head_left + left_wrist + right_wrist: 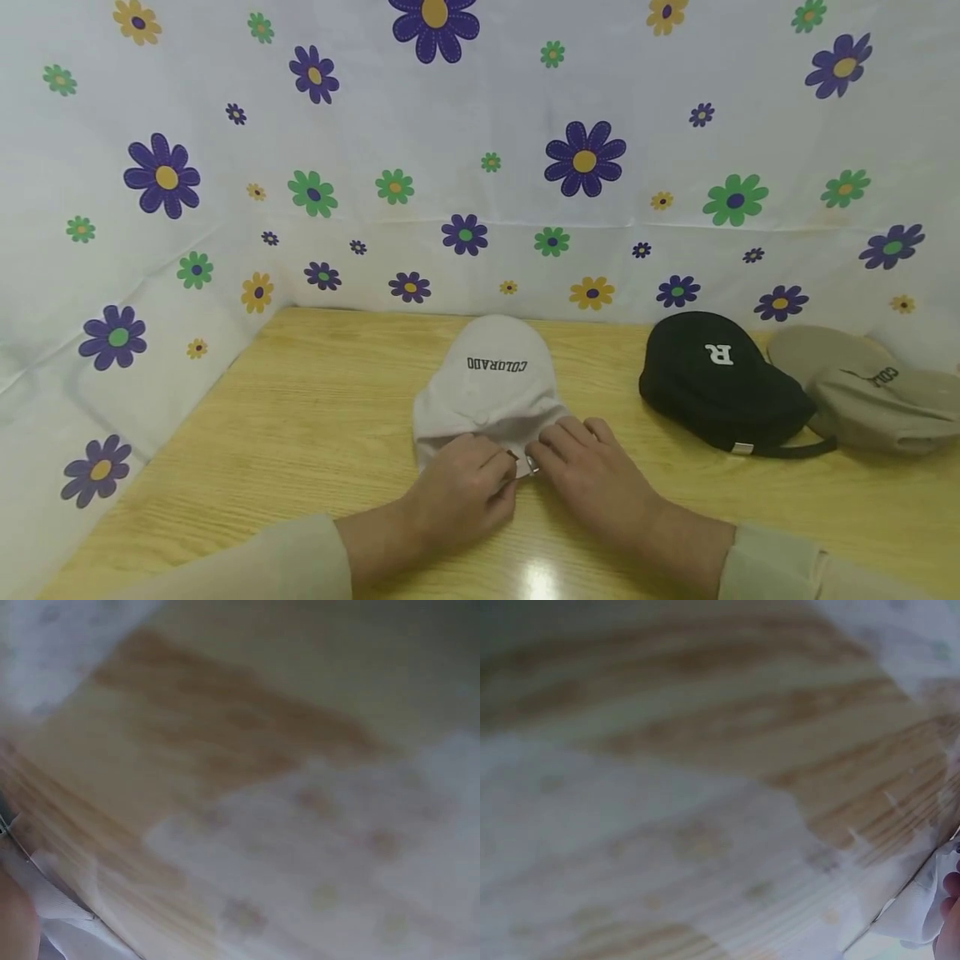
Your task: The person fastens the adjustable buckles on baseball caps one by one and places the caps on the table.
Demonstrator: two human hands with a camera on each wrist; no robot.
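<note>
Cap [504, 387], pale, dark COLORADO lettering [497, 365] inverted in head view, lies on wood-grain table [300, 425]; left hand [463, 493] and right hand [600, 477] pinch its near-edge strap [523, 476], silvery buckle [532, 464] showing between them.

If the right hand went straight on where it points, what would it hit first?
Likely the white cap, directly ahead of the right hand and seemingly touching it; exact depth is hard to judge.
</note>
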